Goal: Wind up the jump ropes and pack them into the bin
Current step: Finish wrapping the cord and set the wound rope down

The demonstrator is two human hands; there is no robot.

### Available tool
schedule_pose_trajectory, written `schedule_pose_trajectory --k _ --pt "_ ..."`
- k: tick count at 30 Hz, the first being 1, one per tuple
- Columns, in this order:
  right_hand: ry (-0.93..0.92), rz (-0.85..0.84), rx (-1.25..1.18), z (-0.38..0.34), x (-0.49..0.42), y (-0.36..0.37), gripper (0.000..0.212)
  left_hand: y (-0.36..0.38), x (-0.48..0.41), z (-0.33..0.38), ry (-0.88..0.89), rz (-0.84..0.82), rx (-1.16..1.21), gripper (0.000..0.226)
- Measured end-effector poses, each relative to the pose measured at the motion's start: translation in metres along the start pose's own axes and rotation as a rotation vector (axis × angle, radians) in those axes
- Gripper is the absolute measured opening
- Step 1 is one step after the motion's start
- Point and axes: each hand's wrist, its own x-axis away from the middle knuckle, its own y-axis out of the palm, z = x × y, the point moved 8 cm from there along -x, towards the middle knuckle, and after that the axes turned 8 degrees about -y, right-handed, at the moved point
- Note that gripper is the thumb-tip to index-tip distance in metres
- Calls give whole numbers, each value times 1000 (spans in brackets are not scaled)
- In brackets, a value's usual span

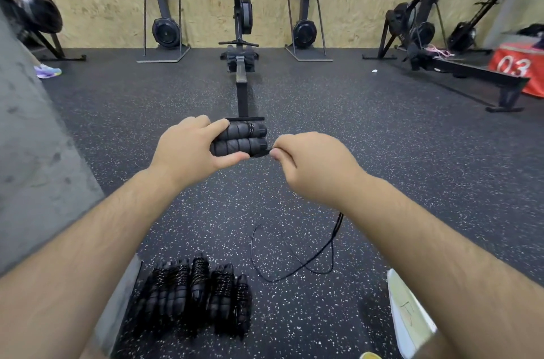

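My left hand [191, 149] grips two black foam jump-rope handles [240, 139] held side by side, a few turns of cord wrapped near their right end. My right hand [306, 163] pinches the thin black cord right at the handles' right tip. The rest of that cord [297, 252] hangs under my right wrist and loops loosely on the floor. Several wound-up jump ropes [200, 294] lie in a row on the speckled floor below my left forearm. A whitish bin edge [409, 317] shows at the lower right, partly behind my right arm.
A rowing machine [242, 64] stretches straight ahead, its rail end just beyond my hands. Other exercise machines line the wooden wall. A red box marked 03 [515, 67] sits far right. A grey concrete wall [35, 152] runs along the left, with a shoe [48, 71] near it.
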Motion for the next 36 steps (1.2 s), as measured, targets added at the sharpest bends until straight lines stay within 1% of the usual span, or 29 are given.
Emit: schedule_pose_trajectory --k 5,11,13,17,20,22,23,25,27,29,31,33,36 --pt "-76 92 82 -1 0 -10 28 3 3 12 73 -64 17 70" --pt "-128 159 67 13 2 -16 25 4 16 29 214 -199 108 76" --pt "-132 181 42 20 2 -18 25 1 21 38 270 -229 159 74" --pt "-90 149 0 38 -1 -11 27 -10 27 58 327 -238 247 66" --pt "-25 96 -104 54 -3 0 23 -21 30 69 339 -224 312 70" --pt "22 76 -231 65 -4 6 19 -30 33 76 333 -209 376 72" --pt "46 82 -335 67 -2 9 18 -33 33 79 324 -204 401 70" --pt "104 98 -575 69 0 16 26 -39 33 81 281 -189 430 65" --pt "167 86 -725 65 1 29 34 -44 29 78 213 -139 446 62" --pt "218 53 -744 56 -1 42 36 -46 24 70 130 -74 425 59" --pt "233 -33 -720 41 -1 54 31 -44 19 61 65 -23 365 57" --pt "233 -110 -730 24 -1 64 29 -36 16 54 37 -14 281 59" --pt "243 -158 -724 9 -1 74 22 -23 12 42 -2 -32 201 65"
